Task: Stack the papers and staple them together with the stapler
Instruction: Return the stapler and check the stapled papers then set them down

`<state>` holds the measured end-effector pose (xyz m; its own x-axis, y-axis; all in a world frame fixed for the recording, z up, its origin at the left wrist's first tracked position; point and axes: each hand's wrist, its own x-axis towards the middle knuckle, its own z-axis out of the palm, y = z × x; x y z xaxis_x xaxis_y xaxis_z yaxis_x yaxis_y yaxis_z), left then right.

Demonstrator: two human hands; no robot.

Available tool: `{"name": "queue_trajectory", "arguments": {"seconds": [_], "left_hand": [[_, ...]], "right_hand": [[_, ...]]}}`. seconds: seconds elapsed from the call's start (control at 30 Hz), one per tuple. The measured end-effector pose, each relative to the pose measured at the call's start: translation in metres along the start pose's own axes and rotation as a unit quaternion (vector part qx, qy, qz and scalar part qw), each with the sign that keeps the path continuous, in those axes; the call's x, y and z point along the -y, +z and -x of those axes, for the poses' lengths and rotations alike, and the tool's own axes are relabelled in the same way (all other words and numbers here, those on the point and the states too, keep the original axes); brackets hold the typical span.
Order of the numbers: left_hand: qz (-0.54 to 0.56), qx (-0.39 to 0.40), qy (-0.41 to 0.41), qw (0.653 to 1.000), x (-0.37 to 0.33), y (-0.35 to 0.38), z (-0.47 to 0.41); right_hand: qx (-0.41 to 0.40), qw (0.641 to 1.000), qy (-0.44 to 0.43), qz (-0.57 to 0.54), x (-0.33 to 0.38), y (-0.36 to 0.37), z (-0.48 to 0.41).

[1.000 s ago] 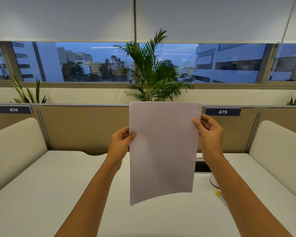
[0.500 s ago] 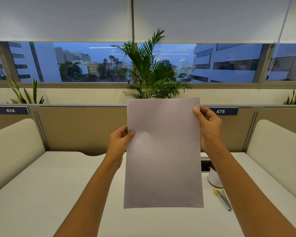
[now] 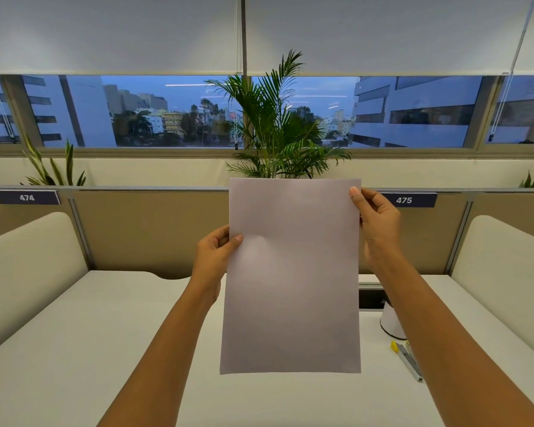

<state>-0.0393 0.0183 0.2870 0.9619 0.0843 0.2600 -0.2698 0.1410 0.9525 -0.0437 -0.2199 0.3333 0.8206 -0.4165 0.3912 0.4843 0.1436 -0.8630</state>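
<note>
I hold the white papers (image 3: 293,278) upright in the air above the desk, their edges lined up so they look like one sheet. My left hand (image 3: 214,257) pinches the left edge about a third of the way down. My right hand (image 3: 376,224) pinches the right edge near the top corner. The stapler (image 3: 409,362), grey metal with a yellow end, lies flat on the white desk (image 3: 90,349) at the right, partly behind my right forearm. How many sheets there are cannot be told.
A white cup-like holder (image 3: 390,323) stands beside a dark cable slot (image 3: 371,298) behind the stapler. Beige padded dividers rise on both sides and a partition with labels 474 and 475 closes the back. A palm plant (image 3: 278,131) stands behind it.
The papers' lower edge, curled towards me a second ago, now hangs flat and straight. My right hand has slid up towards the top corner. My left hand has barely moved.
</note>
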Motion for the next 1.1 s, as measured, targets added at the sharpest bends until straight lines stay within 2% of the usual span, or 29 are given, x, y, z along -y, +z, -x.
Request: {"name": "queue_trajectory", "arguments": {"seconds": [0.13,0.27,0.37,0.5,0.57,0.67,0.73,0.97,1.1], "left_hand": [[0.004,-0.022,-0.003,1.0,0.001,-0.005,-0.002],[-0.035,-0.064,-0.012,0.997,0.006,-0.007,-0.008],[-0.09,-0.071,-0.016,0.993,0.01,-0.005,-0.01],[-0.218,-0.092,0.052,0.97,0.021,0.0,-0.002],[-0.262,-0.038,0.07,0.962,0.027,0.009,0.008],[-0.296,0.1,0.033,0.949,0.041,0.026,0.023],[-0.321,0.12,0.021,0.939,0.054,0.032,0.025],[-0.347,-0.001,0.073,0.935,0.072,0.016,0.007],[-0.335,-0.042,0.093,0.937,0.067,-0.005,-0.001]], "right_hand": [[0.037,0.998,-0.004,0.058,-0.012,-0.001,0.004],[0.009,0.997,-0.009,0.077,-0.022,0.006,0.008],[-0.021,0.993,-0.017,0.112,-0.031,0.017,0.009],[-0.059,0.977,-0.06,0.197,-0.043,0.035,0.013],[-0.06,0.973,-0.066,0.212,-0.05,0.046,0.016],[-0.058,0.97,-0.068,0.227,-0.064,0.068,0.021],[-0.047,0.967,-0.061,0.242,-0.072,0.083,0.025],[-0.022,0.967,-0.065,0.244,-0.088,0.12,0.037],[0.075,0.974,-0.034,0.213,-0.099,0.13,0.04]]}}
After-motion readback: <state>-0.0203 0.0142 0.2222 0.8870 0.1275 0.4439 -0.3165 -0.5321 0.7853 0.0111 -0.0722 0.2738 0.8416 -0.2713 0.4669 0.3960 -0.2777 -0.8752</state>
